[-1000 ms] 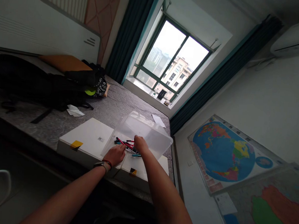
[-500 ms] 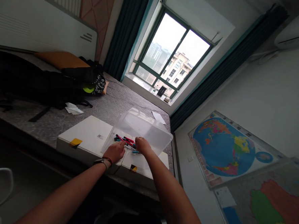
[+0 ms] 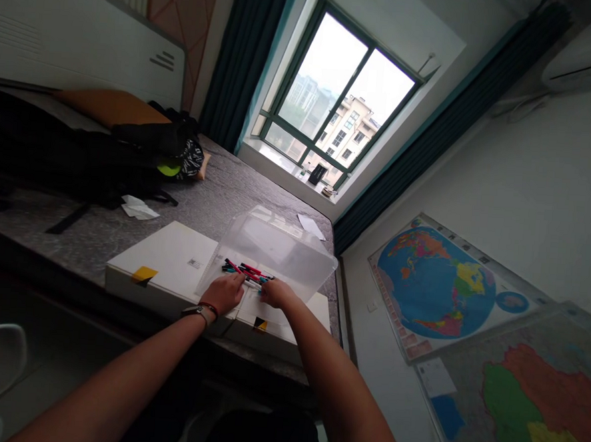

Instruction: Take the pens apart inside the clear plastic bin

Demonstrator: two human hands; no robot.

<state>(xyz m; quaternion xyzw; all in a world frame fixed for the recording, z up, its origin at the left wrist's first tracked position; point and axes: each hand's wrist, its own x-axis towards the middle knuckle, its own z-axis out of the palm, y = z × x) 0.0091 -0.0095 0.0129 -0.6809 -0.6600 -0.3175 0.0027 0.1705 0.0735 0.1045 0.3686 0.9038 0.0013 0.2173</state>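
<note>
A clear plastic box [image 3: 291, 247] lies open toward me across two white boxes, a pile of red, black and teal pens [image 3: 249, 271] inside it. At the near left of the pile, my left hand [image 3: 225, 293] is closed, with the end of a red pen [image 3: 235, 267] at its fingertips. My right hand [image 3: 278, 293] is closed at the pile's right side, fingers pointing down. A bit of teal shows by its fingertips, but what they grip is hidden. The two hands are close together but apart.
The left white box [image 3: 166, 253] and the right white box [image 3: 315, 310] rest on a grey marbled bed surface [image 3: 222, 190]. A dark bag [image 3: 69, 154], crumpled paper [image 3: 139, 207] and a paper sheet [image 3: 311, 226] lie there too. A wall with maps [image 3: 436, 283] stands at right.
My right hand has come down and slightly left, nearer to my left hand and the near side of the pens. My left hand stays at the pile. The view has shifted slightly.
</note>
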